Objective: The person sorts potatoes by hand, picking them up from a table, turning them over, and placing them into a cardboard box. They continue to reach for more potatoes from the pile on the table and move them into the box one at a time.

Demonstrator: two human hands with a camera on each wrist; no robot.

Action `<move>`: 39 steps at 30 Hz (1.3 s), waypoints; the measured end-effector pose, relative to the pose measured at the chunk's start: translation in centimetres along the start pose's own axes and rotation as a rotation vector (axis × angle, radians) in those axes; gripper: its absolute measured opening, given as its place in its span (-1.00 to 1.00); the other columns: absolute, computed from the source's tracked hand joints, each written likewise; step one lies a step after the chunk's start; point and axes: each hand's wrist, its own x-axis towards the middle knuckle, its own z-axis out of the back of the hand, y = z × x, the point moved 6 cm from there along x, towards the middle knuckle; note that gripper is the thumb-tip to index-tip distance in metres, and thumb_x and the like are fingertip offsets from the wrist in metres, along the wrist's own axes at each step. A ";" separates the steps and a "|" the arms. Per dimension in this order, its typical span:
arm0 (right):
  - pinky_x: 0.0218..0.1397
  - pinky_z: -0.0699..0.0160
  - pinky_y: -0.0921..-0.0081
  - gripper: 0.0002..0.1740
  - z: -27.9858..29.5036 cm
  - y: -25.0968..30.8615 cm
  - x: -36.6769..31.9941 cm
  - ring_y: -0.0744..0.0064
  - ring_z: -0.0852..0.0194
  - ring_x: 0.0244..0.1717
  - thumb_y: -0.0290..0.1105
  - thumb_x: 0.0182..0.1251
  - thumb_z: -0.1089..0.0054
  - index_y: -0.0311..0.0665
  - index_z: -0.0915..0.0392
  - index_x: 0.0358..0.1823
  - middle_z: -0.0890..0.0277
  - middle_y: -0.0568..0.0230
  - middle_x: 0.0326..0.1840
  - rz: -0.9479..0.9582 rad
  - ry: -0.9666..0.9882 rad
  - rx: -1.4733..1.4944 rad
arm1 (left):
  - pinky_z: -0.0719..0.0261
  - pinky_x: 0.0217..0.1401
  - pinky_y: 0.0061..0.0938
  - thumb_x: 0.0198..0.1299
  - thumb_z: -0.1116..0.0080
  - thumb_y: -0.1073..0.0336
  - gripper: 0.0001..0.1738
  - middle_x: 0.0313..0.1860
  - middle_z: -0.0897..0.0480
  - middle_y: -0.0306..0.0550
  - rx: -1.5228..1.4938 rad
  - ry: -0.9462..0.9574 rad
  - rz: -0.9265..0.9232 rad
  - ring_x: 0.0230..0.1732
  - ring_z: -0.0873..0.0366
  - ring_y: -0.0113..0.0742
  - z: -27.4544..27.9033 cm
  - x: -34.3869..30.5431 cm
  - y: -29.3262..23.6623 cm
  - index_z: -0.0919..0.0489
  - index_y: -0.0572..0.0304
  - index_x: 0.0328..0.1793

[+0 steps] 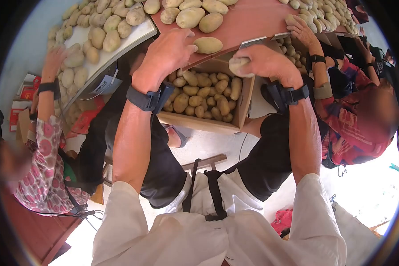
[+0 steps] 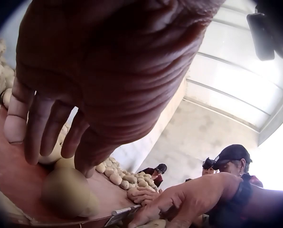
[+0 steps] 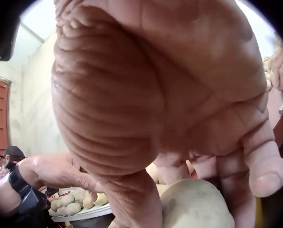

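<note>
Over the open cardboard box, my right hand grips a pale potato between thumb and fingers. In the right wrist view that same potato shows below the palm. My left hand is over the edge of the red table, fingers loosely extended and nothing in its grasp. Just beyond its thumb, a single potato lies at the table edge. The left wrist view has a blurred potato below the fingertips.
The cardboard box under the table edge holds many potatoes. More potatoes lie farther back on the red table. A white table with a potato heap stands left. People work on both sides, one person's hand on the table at right.
</note>
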 end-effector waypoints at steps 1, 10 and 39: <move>0.29 -0.59 0.28 -0.42 -0.1 0.2 -0.3 0.03 -0.67 0.21 -0.24 0.28 -0.40 -0.34 -0.63 0.31 -0.72 -0.05 0.19 0.000 -0.007 0.003 | -0.66 0.27 -0.15 0.39 -0.31 0.20 -0.48 0.17 -0.76 0.26 0.001 0.014 0.008 0.21 -0.74 0.12 -0.1 0.2 -0.1 -0.62 0.35 0.37; 0.24 -0.65 0.17 -0.52 0.5 -1.4 -0.5 -0.04 -0.69 0.16 -0.22 0.41 -0.34 -0.26 -0.67 0.30 -0.72 -0.09 0.11 0.070 -0.242 0.054 | -0.62 0.34 -0.17 0.40 -0.30 0.20 -0.49 0.21 -0.75 0.23 0.009 0.111 0.034 0.27 -0.71 0.11 -1.7 1.9 -1.4 -0.62 0.24 0.42; 0.06 -0.66 0.19 -0.64 2.3 -1.0 -0.7 0.00 -0.73 -0.08 -0.24 0.47 -0.23 -0.36 -0.67 0.11 -0.75 -0.04 -0.13 0.279 -0.488 -0.035 | -0.64 0.24 -0.07 0.08 -0.45 0.30 -0.49 0.04 -0.75 0.16 0.156 0.564 -0.157 0.14 -0.70 0.18 -8.2 -0.7 -4.9 -0.72 0.22 0.21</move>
